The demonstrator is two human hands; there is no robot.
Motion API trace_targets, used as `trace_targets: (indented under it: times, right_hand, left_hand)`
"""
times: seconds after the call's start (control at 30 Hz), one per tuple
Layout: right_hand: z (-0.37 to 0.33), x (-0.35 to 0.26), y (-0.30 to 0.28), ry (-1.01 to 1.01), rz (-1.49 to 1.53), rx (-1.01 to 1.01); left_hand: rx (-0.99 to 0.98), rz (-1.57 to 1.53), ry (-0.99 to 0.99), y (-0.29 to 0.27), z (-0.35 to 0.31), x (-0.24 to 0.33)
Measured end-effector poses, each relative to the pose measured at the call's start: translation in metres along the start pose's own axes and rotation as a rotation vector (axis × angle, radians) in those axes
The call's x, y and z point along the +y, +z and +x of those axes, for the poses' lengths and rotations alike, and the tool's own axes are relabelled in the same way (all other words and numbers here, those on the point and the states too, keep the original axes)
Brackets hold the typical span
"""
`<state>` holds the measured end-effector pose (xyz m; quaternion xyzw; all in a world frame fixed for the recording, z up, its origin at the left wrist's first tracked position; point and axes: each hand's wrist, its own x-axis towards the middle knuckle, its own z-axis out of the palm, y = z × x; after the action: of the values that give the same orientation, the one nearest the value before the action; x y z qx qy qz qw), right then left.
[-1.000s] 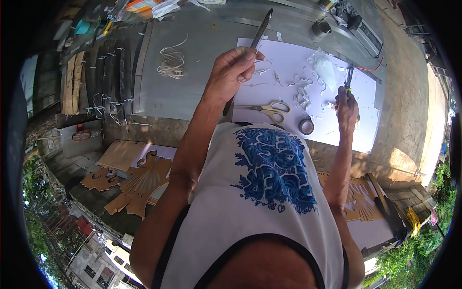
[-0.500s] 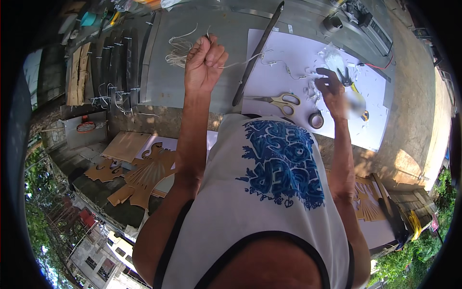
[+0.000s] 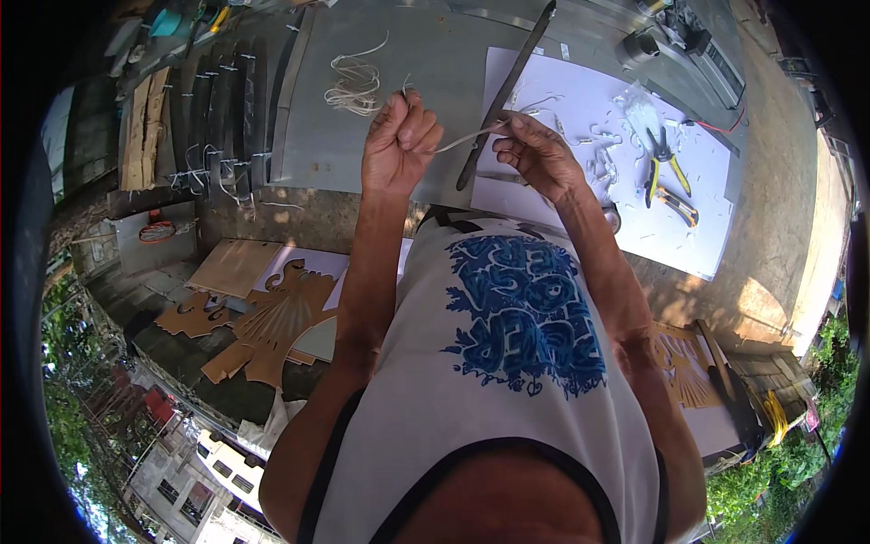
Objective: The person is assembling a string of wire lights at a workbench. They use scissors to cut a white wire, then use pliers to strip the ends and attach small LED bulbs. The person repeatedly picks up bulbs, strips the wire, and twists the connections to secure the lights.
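Observation:
My left hand (image 3: 399, 145) is closed in a fist around a thin white wire (image 3: 462, 140); a short end sticks up above the fingers. From the fist the wire runs across to my right hand (image 3: 541, 159), whose thumb and forefinger pinch it. Both hands are raised over the grey metal table, on either side of a long dark bar (image 3: 507, 95). Beyond the left fist lies a loose coil of white wire (image 3: 353, 88). Past the right hand, thin wires with small white pieces (image 3: 584, 138) lie on a white sheet (image 3: 698, 245). The right hand and forearm partly hide the scissors and a tape roll (image 3: 612, 219).
Pliers with yellow-black handles (image 3: 668, 168), a utility knife (image 3: 678, 208) and a clear plastic bag (image 3: 637, 109) lie on the sheet among scraps. Dark strips tied with wire (image 3: 227, 127) stand at the left. Brown cut-out panels (image 3: 281, 317) lie lower left.
My right hand has moved left from beside the pliers to the wire and now pinches it. My left fist has shifted slightly right and nearer, still holding the wire.

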<state>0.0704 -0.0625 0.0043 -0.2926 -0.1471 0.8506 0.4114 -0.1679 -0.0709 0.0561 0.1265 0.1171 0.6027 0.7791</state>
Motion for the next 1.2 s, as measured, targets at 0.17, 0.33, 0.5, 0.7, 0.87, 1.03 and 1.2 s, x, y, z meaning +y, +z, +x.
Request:
trace_targets:
  times: [0.17, 0.33, 0.5, 0.7, 0.87, 1.03, 1.2]
  right_hand:
    - [-0.011, -0.008, -0.004, -0.128, -0.09, 0.091]
    - [-0.02, -0.013, 0.0, -0.265, -0.205, 0.191]
    - [-0.03, -0.014, 0.017, -0.233, -0.249, 0.19]
    - [-0.039, -0.005, 0.029, -0.186, -0.292, 0.145]
    - [-0.043, -0.013, 0.036, -0.24, -0.608, 0.193]
    - [-0.037, -0.038, 0.038, -0.395, -0.794, 0.237]
    - [-0.035, -0.041, 0.053, -0.524, -1.054, 0.228]
  left_hand:
    - [0.195, 0.188, -0.071, -0.001, 0.002, -0.013]
    - [0.766, 1.681, 0.416, -0.009, 0.009, -0.035]
    - [0.315, 1.426, 0.027, 0.036, 0.023, -0.038]
    - [0.29, 0.989, -0.059, 0.041, 0.049, -0.065]
    - [0.304, 0.94, -0.118, 0.036, 0.042, -0.065]
    - [0.244, 1.077, -0.09, 0.035, 0.035, -0.066]
    - [0.191, 1.239, -0.095, 0.044, 0.031, -0.049]
